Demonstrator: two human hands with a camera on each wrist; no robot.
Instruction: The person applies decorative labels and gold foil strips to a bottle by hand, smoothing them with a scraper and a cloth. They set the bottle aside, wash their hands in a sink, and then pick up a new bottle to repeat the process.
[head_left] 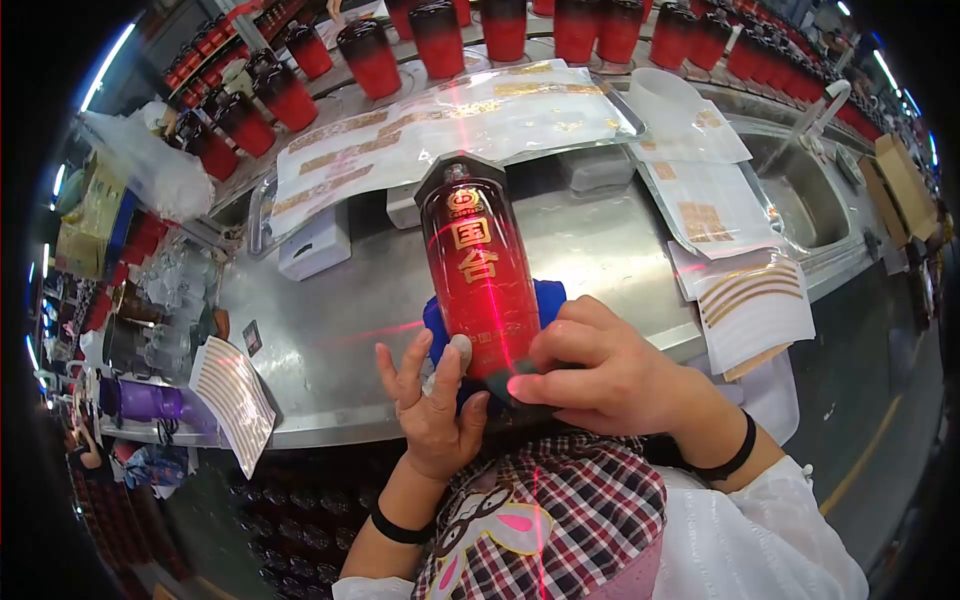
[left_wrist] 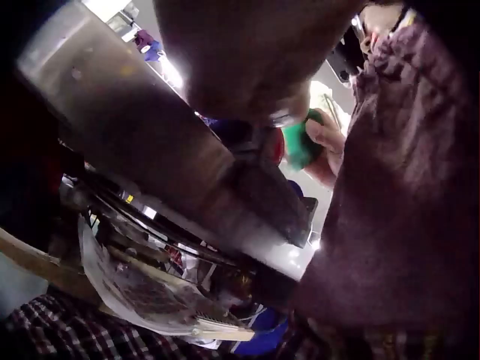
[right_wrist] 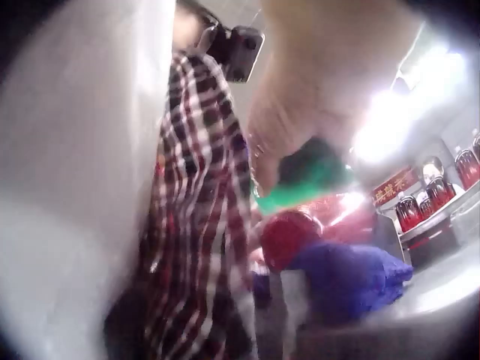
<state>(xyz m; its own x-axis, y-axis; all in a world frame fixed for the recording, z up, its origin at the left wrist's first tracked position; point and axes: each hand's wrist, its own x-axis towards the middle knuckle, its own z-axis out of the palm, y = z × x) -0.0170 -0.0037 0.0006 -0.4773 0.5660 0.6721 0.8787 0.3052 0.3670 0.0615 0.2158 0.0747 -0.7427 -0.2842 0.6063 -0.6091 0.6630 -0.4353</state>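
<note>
A red bottle [head_left: 480, 270] with gold lettering lies on its back, neck pointing away from me, on a blue cloth [head_left: 549, 300]. A dark angular rest [head_left: 432, 183] sits around its neck. My left hand [head_left: 432, 420] is at the bottle's lower left side, fingers spread, with white covers on some fingertips. At the base end, my right hand [head_left: 610, 375] pinches a green pad [right_wrist: 315, 184] between thumb and curled fingers against the bottle. In the left wrist view the green pad [left_wrist: 301, 142] shows beside the right hand's fingers.
Sheets of gold decals [head_left: 400, 135] lie on a tray behind the bottle. More decal sheets [head_left: 705, 215] lie at right, beside a sink [head_left: 835, 215] with a running tap. A striped decal sheet [head_left: 235, 395] hangs over the left table edge. Red-black bottles [head_left: 437, 40] line the back.
</note>
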